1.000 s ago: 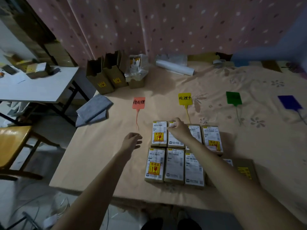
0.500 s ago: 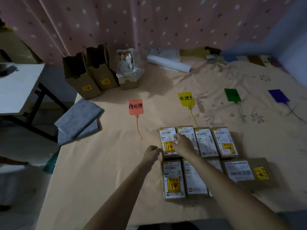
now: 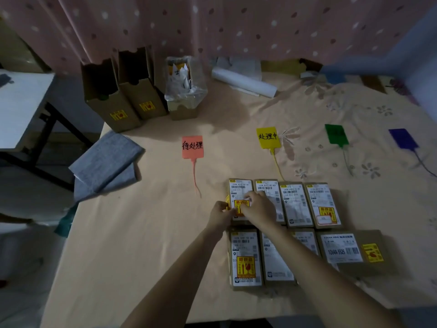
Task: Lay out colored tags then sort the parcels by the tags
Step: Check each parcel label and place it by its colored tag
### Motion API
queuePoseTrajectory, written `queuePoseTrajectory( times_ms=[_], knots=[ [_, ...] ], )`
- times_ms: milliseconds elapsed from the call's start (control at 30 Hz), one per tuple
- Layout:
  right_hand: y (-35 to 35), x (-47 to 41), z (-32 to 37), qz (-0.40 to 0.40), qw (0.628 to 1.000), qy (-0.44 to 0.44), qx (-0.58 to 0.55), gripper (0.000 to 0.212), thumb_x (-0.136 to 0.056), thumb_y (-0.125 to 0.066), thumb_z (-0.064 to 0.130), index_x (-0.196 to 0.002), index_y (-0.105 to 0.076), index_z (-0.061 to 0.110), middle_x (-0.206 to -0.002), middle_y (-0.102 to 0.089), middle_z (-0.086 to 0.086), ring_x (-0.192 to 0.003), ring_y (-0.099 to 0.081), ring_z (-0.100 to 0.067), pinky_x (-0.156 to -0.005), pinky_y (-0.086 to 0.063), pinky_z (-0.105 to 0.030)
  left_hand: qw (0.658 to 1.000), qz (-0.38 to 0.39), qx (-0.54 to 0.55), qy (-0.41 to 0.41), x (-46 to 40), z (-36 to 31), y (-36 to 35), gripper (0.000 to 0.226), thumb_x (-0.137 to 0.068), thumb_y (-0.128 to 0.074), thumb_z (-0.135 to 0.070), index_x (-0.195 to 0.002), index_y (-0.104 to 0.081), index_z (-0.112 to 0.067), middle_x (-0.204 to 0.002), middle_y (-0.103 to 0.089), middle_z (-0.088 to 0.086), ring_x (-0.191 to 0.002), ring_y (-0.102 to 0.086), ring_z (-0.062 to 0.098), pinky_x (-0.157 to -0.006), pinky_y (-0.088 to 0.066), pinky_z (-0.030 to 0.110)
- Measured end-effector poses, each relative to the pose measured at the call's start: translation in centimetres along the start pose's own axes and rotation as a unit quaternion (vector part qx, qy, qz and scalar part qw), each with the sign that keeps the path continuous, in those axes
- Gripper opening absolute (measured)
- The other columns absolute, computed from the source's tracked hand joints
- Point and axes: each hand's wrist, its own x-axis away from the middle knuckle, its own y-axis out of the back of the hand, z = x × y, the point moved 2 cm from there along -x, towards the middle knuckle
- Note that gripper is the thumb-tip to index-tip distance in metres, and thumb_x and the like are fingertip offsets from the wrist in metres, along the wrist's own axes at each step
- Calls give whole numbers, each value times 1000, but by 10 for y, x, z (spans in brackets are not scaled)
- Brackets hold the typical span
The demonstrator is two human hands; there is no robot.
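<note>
4 tags lie spread on the surface (image 3: 132, 233); both hands, left hand (image 3: 221, 215) and right hand (image 3: 257, 207), fingers curled, grip the first parcel (image 3: 240, 185); the rest remain unsorted.

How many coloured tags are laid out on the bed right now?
4, in a row beyond the parcels: red tag on the left, yellow tag next, green tag, then blue tag far right. None looks hidden.
</note>
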Motion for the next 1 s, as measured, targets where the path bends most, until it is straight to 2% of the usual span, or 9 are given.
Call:
queuePoseTrajectory(
  times_ms=[133,233,333,467,567,767,833,900,1000],
  knots=[
    [1,2,2,1,1000,2,-12,38,-84,-59,37,-120,-60,24,-124,-52,-1,-106,-57,-19,-74,-46,-28,999,-30,36,-6,4,-5,0,47,-79,-73,-11,-116,-43,-9,-106,-59,8,-90,-67,28,-64,-57,31],
    [6,2,4,13,999,10,-46,40,-87,-60,33,-125,-57,23,-126,-53,-1,-111,-56,-18,-77,-44,-26,998,-37,51,-16,7,-9,5,59,-79,-75,-13,-125,-39,-6,-111,-53,8,-94,-62,23,-61,-53,23],
    [18,2,7,4,993,23,-113,43,-85,-63,32,-126,-55,24,-128,-55,0,-111,-58,-18,-86,-51,-31,995,-46,84,-35,10,-19,16,60,-80,-75,-15,-126,-40,-3,-117,-54,13,-88,-61,16,-61,-52,22],
    [41,5,16,-34,979,16,-202,53,-85,-67,30,-133,-49,19,-121,-57,4,-112,-57,-18,-88,-48,-31,989,-23,125,-70,24,-37,33,51,-78,-77,-14,-117,-45,-5,-122,-58,18,-98,-64,26,-70,-54,32],
    [56,10,19,3,946,-19,-325,59,-86,-69,35,-137,-45,20,-124,-59,-1,-111,-60,-21,-92,-51,-37,984,11,159,-82,43,-55,39,45,-82,-72,-9,-118,-45,-4,-115,-61,14,-97,-64,25,-75,-53,35],
    [81,30,29,74,866,3,-495,47,-86,-72,30,-128,-56,17,-112,-71,-6,-95,-71,-19,-76,-60,-33,977,51,170,-118,78,-81,47,38,-87,-67,-15,-117,-46,-3,-115,-62,14,-98,-65,23,-79,-53,36],
    [89,37,33,12,890,30,-456,49,-81,-76,30,-125,-57,20,-111,-71,-3,-91,-70,-15,-74,-59,-31,979,49,149,-129,86,-86,47,40,-86,-67,-33,-113,-50,-8,-120,-62,11,-108,-61,22,-90,-48,41],
    [94,46,39,-89,936,68,-334,55,-73,-80,36,-122,-56,28,-109,-68,5,-91,-67,-13,-77,-57,-34,981,59,120,-141,91,-92,45,44,-82,-64,-47,-108,-53,-13,-119,-63,4,-115,-57,17,-94,-43,43],
    [92,63,49,-210,953,105,-193,67,-63,-81,44,-123,-52,31,-114,-63,7,-96,-63,-15,-73,-55,-33,973,113,114,-166,104,-104,36,24,-93,-56,-35,-100,-61,-12,-96,-71,-1,-98,-64,15,-89,-47,37]
  ],
)
